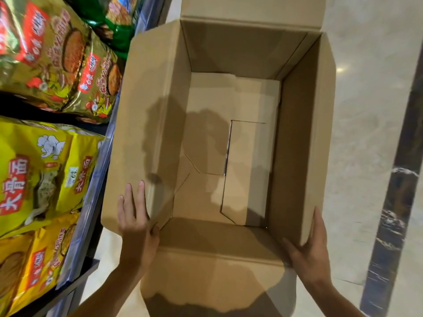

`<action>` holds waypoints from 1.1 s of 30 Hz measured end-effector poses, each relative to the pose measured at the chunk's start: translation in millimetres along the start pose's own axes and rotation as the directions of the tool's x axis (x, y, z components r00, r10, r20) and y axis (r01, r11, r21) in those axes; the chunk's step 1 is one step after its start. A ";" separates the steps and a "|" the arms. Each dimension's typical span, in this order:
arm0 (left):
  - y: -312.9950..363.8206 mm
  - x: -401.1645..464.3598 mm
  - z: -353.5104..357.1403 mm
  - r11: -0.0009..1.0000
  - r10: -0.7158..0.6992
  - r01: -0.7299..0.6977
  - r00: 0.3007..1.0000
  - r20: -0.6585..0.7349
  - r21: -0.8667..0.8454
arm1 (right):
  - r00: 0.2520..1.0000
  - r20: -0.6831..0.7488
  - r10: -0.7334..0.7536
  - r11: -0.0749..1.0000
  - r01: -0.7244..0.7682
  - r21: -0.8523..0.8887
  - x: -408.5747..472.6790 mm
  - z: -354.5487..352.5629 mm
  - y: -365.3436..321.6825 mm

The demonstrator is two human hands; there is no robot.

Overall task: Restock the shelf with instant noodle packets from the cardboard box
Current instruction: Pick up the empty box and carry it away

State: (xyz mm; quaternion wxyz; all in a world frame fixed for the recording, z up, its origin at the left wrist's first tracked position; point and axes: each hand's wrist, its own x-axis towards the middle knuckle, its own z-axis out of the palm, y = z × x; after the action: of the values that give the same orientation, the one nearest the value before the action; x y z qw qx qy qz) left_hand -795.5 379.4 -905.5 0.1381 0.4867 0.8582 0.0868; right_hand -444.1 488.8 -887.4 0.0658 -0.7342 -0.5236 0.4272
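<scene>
- The brown cardboard box (295,143) sits open-topped on the pale marble floor (366,110), just right of the shelf, its four flaps folded outward; inside you see only the bare folded bottom panels.
- Your left hand (135,223) lies on the box's left flap near the close corner, fingers straight and together, thumb hooked at the inner edge.
- Your right hand (311,248) cups the near right corner, fingers extended along the outside of the right flap, thumb against the inside face; neither hand closes around anything else.
- The dark shelf edge (91,202) runs down the left side, touching or nearly touching the left flap.
- The gold foil noodle packets (57,58) on the upper level carry red labels with Chinese writing too blurred to read.
- The yellow noodle packets (39,172) below show red characters reading "大骨面" and a white cartoon figure.
- Orange-yellow packets (34,266) lie at the lower left; a green packet (119,30) shows at the top.
</scene>
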 end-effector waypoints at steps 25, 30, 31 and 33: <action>50.2 -23.5 -20.2 0.784 -0.257 0.340 0.940 0.227 -0.519 | 0.993 0.111 0.049 0.998 -0.051 0.020 -2.7 -35.8 14.3; 53.2 -7.9 -76.1 0.787 -0.298 0.381 0.924 0.241 -0.485 | 0.996 0.091 -0.023 0.987 0.008 0.162 -24.6 -63.2 -16.9; 55.3 -4.9 -90.3 0.771 -0.304 0.390 0.920 0.248 -0.503 | 0.996 0.085 -0.025 0.984 0.009 0.178 -33.4 -71.3 -26.1; 58.2 -4.0 -121.2 0.733 -0.317 0.421 0.906 0.279 -0.534 | 0.996 0.085 -0.039 0.977 0.021 0.210 -57.7 -91.4 -47.4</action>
State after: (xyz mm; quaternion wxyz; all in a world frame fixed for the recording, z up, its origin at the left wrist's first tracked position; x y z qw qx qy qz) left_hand -785.3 404.0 -773.6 0.3672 0.2452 0.8542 0.2746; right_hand -419.3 494.2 -772.1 0.1259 -0.6955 -0.4892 0.5111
